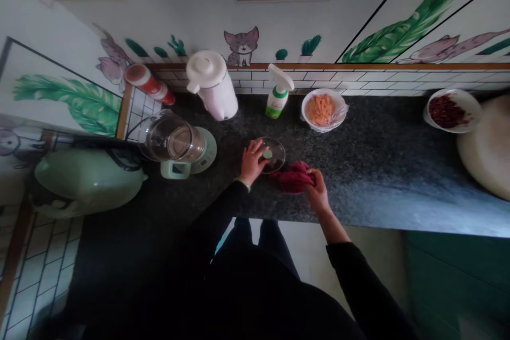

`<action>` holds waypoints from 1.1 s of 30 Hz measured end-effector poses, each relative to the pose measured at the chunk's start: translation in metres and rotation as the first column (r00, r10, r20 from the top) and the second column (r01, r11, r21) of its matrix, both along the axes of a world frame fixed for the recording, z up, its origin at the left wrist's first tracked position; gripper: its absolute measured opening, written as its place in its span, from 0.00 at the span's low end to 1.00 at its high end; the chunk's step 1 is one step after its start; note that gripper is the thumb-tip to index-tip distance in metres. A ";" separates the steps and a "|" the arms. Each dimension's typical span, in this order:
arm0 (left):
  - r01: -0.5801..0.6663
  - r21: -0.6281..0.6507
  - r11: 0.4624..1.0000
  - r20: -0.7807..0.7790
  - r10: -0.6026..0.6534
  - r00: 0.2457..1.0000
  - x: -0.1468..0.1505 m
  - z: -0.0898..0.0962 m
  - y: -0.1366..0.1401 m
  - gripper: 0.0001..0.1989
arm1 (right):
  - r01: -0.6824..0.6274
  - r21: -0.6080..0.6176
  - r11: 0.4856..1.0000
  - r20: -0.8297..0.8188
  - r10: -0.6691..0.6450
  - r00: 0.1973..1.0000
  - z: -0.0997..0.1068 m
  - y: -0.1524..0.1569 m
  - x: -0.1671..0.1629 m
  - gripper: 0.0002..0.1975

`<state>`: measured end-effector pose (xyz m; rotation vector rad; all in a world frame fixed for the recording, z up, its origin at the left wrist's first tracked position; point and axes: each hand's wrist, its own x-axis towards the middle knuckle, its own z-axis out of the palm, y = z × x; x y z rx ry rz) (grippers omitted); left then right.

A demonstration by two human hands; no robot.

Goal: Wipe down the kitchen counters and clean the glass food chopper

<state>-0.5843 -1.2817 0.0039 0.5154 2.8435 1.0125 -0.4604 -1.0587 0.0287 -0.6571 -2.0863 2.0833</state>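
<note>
My left hand reaches over a round, clear glass lid with a pale green knob, its fingers gripping around the knob. The lid is at the counter surface; whether it rests fully on it I cannot tell. A dark red cloth is bunched in my right hand, just right of the lid and close to its edge. To the left stands a glass kettle without a lid, on a pale green base, its handle turned toward me.
Along the wall stand a red canister, a white jug, a spray bottle and a film-covered bowl of orange shreds. A bowl of dark red pieces sits far right beside a large pale rounded object. A green appliance occupies the left.
</note>
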 end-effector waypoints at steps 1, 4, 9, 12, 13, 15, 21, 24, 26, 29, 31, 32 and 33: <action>0.006 0.009 1.000 0.006 -0.007 1.000 -0.001 0.000 -0.001 0.28 | -0.012 -0.116 0.993 0.006 0.013 1.000 0.003 0.001 0.009 0.17; -0.012 0.069 0.998 -0.007 0.012 1.000 0.001 0.004 -0.005 0.29 | 0.010 -0.423 0.906 0.023 0.000 1.000 0.009 -0.002 0.020 0.17; 0.011 0.277 0.961 -0.162 0.036 0.986 0.035 0.028 0.000 0.21 | -0.002 -0.701 0.713 0.006 0.009 1.000 0.020 -0.014 0.002 0.13; 0.057 0.346 0.936 -0.114 -0.019 0.993 0.069 0.041 0.014 0.22 | -0.023 -0.736 0.676 0.011 0.046 0.999 0.026 -0.024 -0.008 0.23; 0.044 0.353 0.934 -0.081 -0.017 0.997 0.078 0.043 0.019 0.23 | -0.022 -0.721 0.692 0.015 0.048 0.999 0.026 -0.028 -0.010 0.26; -0.004 0.348 0.937 -0.025 0.013 1.000 0.090 0.047 0.026 0.20 | -0.006 -0.645 0.764 0.029 0.032 0.999 0.024 -0.033 -0.012 0.27; 0.008 0.402 0.915 -0.051 0.014 0.999 0.084 0.066 0.022 0.03 | -0.130 -0.208 0.969 0.050 0.144 0.988 0.004 -0.028 -0.005 0.30; 0.031 0.484 0.875 -0.032 -0.018 0.999 0.084 0.080 0.019 0.05 | -0.218 0.082 0.972 0.130 0.207 0.970 0.006 -0.017 0.001 0.31; 0.048 0.510 0.859 0.013 -0.063 0.998 0.088 0.088 0.020 0.07 | -0.282 0.299 0.912 0.118 0.258 0.959 0.014 -0.013 0.003 0.31; 0.028 0.519 0.854 0.061 -0.070 0.996 0.092 0.094 0.022 0.07 | -0.427 0.331 0.841 0.051 0.436 0.898 0.025 -0.012 0.007 0.30; -0.018 0.524 0.852 0.069 -0.021 0.997 0.089 0.093 0.021 0.07 | -0.539 0.203 0.817 0.082 0.535 0.841 0.030 -0.015 0.011 0.29; -0.060 0.529 0.846 0.077 0.023 0.997 0.086 0.090 0.020 0.07 | -0.567 0.138 0.812 0.119 0.555 0.824 0.030 -0.017 0.014 0.29; -0.116 0.535 0.837 0.095 0.076 0.993 0.082 0.086 0.018 0.06 | -0.571 0.081 0.817 0.153 0.556 0.817 0.031 -0.019 0.016 0.29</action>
